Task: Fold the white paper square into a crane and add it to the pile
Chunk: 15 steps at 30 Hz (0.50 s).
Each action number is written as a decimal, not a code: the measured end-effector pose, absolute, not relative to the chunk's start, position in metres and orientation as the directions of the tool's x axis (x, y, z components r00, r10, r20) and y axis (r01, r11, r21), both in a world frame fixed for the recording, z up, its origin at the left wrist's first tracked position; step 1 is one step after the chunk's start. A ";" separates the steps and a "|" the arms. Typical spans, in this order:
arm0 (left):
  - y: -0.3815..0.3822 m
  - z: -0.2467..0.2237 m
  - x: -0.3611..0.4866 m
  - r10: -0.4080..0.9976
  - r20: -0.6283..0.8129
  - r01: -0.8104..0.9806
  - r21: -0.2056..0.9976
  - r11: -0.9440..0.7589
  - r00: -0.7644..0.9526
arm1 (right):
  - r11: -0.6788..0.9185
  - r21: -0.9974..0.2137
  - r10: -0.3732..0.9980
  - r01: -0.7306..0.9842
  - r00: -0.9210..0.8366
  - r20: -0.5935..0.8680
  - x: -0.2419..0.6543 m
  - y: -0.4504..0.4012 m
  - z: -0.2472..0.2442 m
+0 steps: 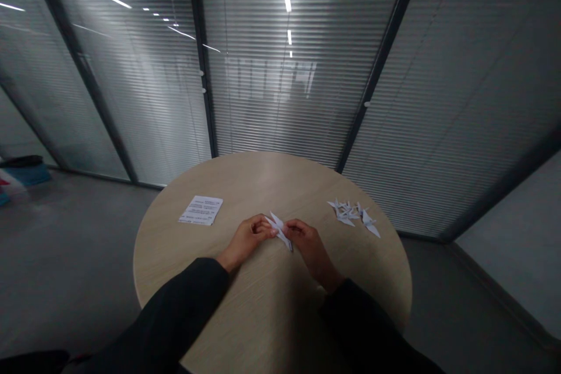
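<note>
Head view, looking fwd & down at a round light-wood bench (263,181) set against glass partitions w/ grey slatted blinds (280,99). L hand (246,239) and R hand (309,244), coming out of black sleeves (175,298), meet near the middle of the bench, slightly to the near side. Both are closed, fingers curled, pinching a pointed white folded paper figure (279,232) between them. It looks like a paper crane, but the fingers hide part of it, so can't tell the exact folds. Paper seems thin & very light, w/ crisp creases and points that would bend easily, so prob. best held at the thicker folded body w/ fingertips, not by the slim tips. Hard squeezing would likely crush it. To the R, well apart from the hands, a loose heap of similar white paper figures (350,214) lies on the bench. To the L, a flat white sheet w/ printed lines (200,210) lies alone, text too small to read. Far L on the grey floor (74,257), a pile of coloured items (17,181), unclear what.
</note>
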<state>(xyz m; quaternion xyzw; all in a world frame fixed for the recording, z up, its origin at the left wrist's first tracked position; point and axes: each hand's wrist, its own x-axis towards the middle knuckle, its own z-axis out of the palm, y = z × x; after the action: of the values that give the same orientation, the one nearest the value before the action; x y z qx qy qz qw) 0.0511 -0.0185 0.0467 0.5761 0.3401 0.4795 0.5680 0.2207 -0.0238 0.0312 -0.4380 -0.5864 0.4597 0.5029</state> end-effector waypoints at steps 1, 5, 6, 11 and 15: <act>-0.018 0.047 0.051 0.943 0.160 -0.150 0.981 -0.120 0.293 | 0.216 -0.975 0.973 0.056 -0.101 0.210 0.219 -0.023 0.029; -0.017 0.045 0.050 0.958 0.126 -0.140 0.986 -0.092 0.256 | 0.328 -0.931 0.945 0.161 -0.046 0.325 0.217 -0.024 0.025; -0.016 0.044 0.050 0.962 0.119 -0.139 0.986 -0.087 0.247 | 0.372 -0.902 0.927 0.219 -0.039 0.372 0.217 -0.025 0.025; -0.014 0.042 0.049 0.970 0.124 -0.141 0.985 -0.096 0.210 | 0.592 -0.659 0.779 0.464 -0.118 0.616 0.217 -0.030 0.028; -0.016 0.043 0.050 0.958 0.135 -0.151 0.984 -0.099 0.254 | 0.614 -0.577 0.729 0.539 -0.108 0.675 0.216 -0.030 0.027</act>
<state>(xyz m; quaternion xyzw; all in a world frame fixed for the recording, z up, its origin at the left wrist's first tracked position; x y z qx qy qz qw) 0.0497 -0.0160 0.0433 0.5550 0.3632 0.4912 0.5645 0.2165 -0.0298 0.0266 -0.4293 -0.7386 0.0932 0.5114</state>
